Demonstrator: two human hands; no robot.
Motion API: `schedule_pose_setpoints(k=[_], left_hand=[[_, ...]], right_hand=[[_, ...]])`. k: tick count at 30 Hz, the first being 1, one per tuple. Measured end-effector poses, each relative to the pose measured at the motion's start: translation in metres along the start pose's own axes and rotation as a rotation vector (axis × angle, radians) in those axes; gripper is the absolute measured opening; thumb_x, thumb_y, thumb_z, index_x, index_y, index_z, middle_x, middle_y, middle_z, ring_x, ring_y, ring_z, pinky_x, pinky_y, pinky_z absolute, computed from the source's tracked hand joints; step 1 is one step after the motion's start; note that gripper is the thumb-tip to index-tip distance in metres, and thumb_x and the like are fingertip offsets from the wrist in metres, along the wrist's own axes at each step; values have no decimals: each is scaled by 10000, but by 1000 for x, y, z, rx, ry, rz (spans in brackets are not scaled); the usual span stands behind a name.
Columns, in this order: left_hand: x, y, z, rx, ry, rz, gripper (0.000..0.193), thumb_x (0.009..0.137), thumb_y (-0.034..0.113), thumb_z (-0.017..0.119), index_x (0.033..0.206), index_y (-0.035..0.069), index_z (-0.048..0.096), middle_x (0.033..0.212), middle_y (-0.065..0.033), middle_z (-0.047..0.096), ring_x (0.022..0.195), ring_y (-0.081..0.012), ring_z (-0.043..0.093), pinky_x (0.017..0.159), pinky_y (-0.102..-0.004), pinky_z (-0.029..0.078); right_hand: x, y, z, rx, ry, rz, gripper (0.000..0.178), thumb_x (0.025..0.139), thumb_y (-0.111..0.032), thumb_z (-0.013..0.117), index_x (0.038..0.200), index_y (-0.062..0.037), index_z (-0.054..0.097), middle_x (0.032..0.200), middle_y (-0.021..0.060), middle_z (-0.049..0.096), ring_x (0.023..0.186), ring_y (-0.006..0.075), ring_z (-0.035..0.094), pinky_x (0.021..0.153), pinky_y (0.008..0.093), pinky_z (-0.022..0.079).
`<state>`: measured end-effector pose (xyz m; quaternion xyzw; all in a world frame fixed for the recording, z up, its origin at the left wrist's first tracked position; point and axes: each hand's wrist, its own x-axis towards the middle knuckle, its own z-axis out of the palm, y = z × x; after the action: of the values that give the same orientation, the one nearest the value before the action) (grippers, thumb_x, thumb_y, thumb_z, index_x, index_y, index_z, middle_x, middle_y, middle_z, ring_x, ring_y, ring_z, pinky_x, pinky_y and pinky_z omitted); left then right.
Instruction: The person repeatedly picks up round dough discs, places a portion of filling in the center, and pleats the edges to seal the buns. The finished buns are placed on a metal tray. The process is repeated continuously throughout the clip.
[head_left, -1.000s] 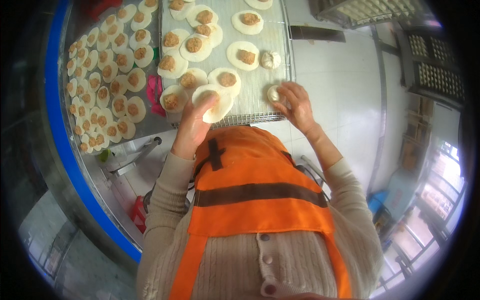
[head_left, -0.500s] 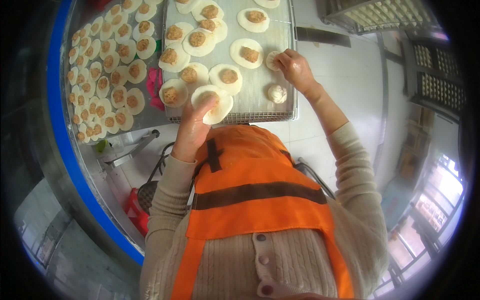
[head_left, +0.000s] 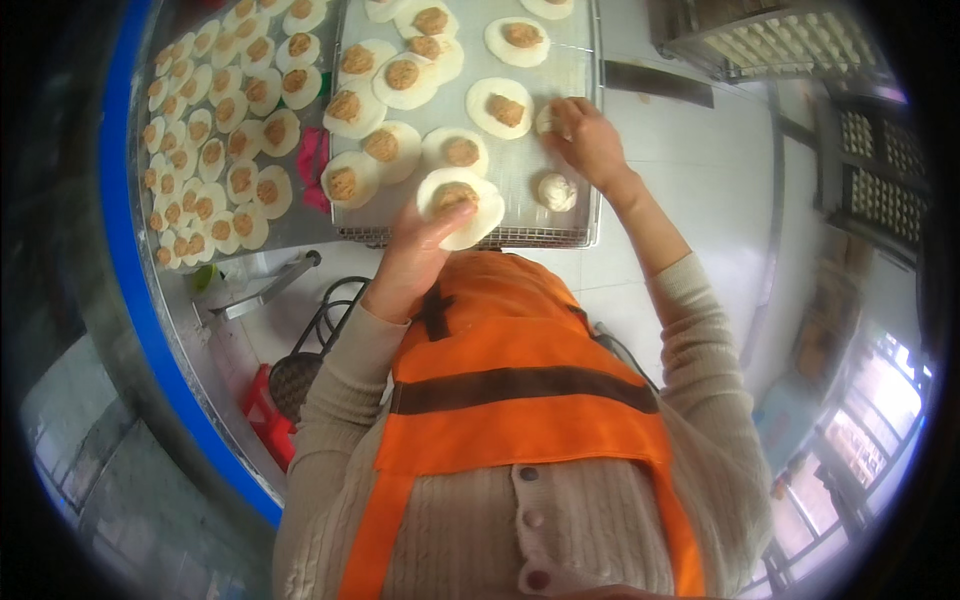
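My left hand [head_left: 415, 248] holds a round dough wrapper [head_left: 485, 212] with a lump of brown filling [head_left: 455, 195] in its middle. The thumb lies over the filling and the fingers support the wrapper from below. At the right side of the tray [head_left: 520, 225], my right hand [head_left: 590, 148] is beside a pleated bun [head_left: 544, 120] and partly hides it. Its thumb and fingertips look apart, slightly blurred. A second pleated bun [head_left: 557, 192] sits nearer me. Several filled wrappers lie flat on the tray, one of them a wrapper [head_left: 500, 108] just left of my right hand.
Left of the tray, a table [head_left: 300, 225] with a blue edge [head_left: 130, 250] carries many filled wrappers. A pink cloth [head_left: 313, 165] lies between them. Racks [head_left: 800, 40] of small dough pieces stand at the far right. A red stool [head_left: 266, 420] is below the table.
My left hand has moved right and slightly up with the filled wrapper. My right hand's fingers have loosened from their pinch on the far bun's top.
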<state>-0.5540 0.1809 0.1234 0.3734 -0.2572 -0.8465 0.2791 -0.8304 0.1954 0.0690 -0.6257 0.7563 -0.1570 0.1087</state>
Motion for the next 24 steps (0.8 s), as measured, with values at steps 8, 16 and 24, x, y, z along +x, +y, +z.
schedule_pose_setpoints(k=[8,16,24], left_hand=[[-8,6,7,114,-32,131,376,911,46,652,1258,-29,527,1131,-71,624,1022,-136,606,903,-283,497],[-7,17,-2,311,-109,230,350,918,57,653,1237,-23,534,1104,-60,620,991,-116,589,858,-273,500],[-10,32,-29,493,-93,180,378,915,72,645,1267,8,526,1105,-79,637,977,-117,597,848,-286,502]], right_hand=[[-29,-65,-37,436,72,-105,341,842,-167,743,1125,5,660,1003,173,686,751,290,649,709,366,535],[-41,-133,-73,629,-140,-114,132,885,-28,662,1011,12,661,788,133,647,676,220,632,627,317,505],[-41,-163,-78,531,-100,-281,167,873,-8,676,1012,7,585,781,140,619,654,263,625,607,344,499]])
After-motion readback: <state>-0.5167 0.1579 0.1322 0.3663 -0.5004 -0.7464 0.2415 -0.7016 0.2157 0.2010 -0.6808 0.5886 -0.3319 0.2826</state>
